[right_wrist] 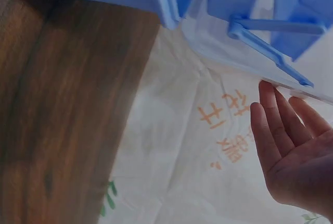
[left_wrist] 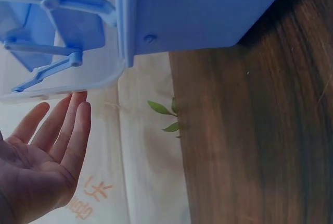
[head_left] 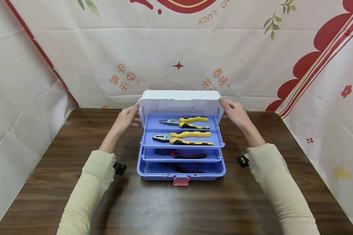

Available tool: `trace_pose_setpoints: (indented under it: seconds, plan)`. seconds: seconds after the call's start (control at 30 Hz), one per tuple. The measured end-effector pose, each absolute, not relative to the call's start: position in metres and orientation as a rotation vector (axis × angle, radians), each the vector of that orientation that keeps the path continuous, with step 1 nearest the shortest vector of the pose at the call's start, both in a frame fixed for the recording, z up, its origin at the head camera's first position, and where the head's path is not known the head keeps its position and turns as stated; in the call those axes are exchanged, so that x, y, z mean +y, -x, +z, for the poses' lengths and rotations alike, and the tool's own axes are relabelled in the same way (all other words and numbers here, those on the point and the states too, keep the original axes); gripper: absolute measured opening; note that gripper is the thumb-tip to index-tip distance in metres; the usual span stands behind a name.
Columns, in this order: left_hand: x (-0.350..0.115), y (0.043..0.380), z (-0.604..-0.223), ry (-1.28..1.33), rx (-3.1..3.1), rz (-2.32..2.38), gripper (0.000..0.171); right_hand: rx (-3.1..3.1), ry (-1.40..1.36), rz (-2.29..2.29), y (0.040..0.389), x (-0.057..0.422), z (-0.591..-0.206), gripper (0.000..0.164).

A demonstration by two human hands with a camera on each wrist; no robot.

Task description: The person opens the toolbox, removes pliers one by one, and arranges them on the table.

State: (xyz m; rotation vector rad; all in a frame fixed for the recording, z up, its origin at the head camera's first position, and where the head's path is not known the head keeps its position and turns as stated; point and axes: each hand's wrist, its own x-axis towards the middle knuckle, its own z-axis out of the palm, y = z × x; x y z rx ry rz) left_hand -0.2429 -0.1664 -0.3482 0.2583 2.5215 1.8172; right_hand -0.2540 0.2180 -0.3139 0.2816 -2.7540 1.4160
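A blue toolbox (head_left: 182,177) stands unfolded on the table, its white lid (head_left: 180,95) raised at the back. My left hand (head_left: 125,118) touches the lid's left edge with relaxed fingers; in the left wrist view the fingertips (left_wrist: 83,110) meet the rim. At the opposite edge, my right hand (head_left: 236,114) touches the lid, its fingers (right_wrist: 270,120) fairly straight. Yellow-black long-nose pliers (head_left: 185,122) lie in the top tray, and yellow-black combination pliers (head_left: 183,137) in the one below. Red-black pliers (head_left: 180,154) lie lower. A dark tool (head_left: 180,168) is partly hidden in the bottom.
A pink latch (head_left: 181,181) hangs at the box's front. Blue hinge arms (left_wrist: 78,5) link the trays at the sides. The brown wooden table (head_left: 176,209) ends at a printed white cloth (head_left: 153,49) behind the box.
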Motion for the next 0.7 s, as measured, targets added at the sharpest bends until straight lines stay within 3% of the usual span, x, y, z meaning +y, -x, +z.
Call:
trace_pose_setpoints:
  seconds: [0.13,0.27,0.43,0.7]
  plan:
    - [-0.162,0.247,-0.355,-0.198,2.544,1.858,0.065,-2.685,-0.234,1.543,0.259,0.219,-0.327,0.072]
    - [-0.157,0.246,-0.358,-0.170,2.597,1.882,0.054,-2.588,-0.195,1.785,0.264,0.218,-0.343,0.071]
    - [-0.148,0.236,-0.354,-0.202,2.656,1.886,0.038,-2.498,-0.180,1.920,0.268,0.216,-0.362,0.061]
    - [-0.149,0.256,-0.381,-0.231,2.776,1.780,0.036,-2.476,-0.176,1.937,0.271,0.214,-0.379,0.048]
